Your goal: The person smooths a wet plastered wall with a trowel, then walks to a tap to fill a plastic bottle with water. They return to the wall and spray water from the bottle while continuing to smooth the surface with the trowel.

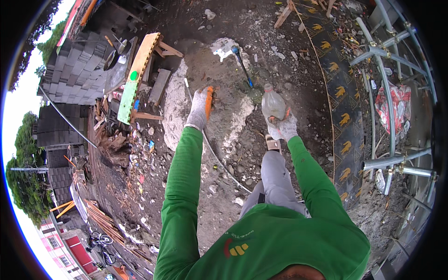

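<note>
Right now I am gripping a clear plastic bottle [273,106] by its base, right hand [285,126] curled shut around it, over far muddy ground [219,186]. Left hand [202,108] is hanging loosely curled, holding nothing. Yellow-edged board [140,70] leaning far left; scaffold pipes [387,112] crowding the right.

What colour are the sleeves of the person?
Bright green sleeves, seen best in the head view.
</note>
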